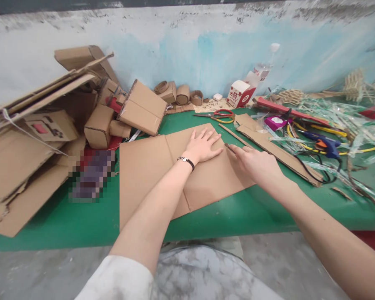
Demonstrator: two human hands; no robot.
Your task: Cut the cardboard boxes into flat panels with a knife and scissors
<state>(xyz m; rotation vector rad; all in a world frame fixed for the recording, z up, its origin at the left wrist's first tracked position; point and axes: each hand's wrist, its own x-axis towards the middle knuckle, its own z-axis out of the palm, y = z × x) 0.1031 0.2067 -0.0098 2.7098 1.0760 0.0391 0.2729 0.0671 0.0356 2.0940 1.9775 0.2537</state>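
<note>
A creased sheet of brown cardboard (146, 175) lies flat on the green table (206, 225). My left hand (203, 146) rests palm down on it, fingers spread, with a dark bracelet at the wrist. Close by on the right, my right hand (248, 160) is closed round a small, thin dark tool (227, 146), whose tip is at the sheet near its right edge. Most of the tool is hidden in the fingers, so its kind is unclear. A narrow cardboard strip (234, 135) lies just beyond the right hand.
Cardboard pieces and boxes (143, 106) are piled at the left. Red-handled scissors (220, 114) lie behind the sheet. On the right are a long cardboard piece (278, 152), a blue glue gun (326, 143), its cable and clear scraps. A wall (181, 46) stands behind.
</note>
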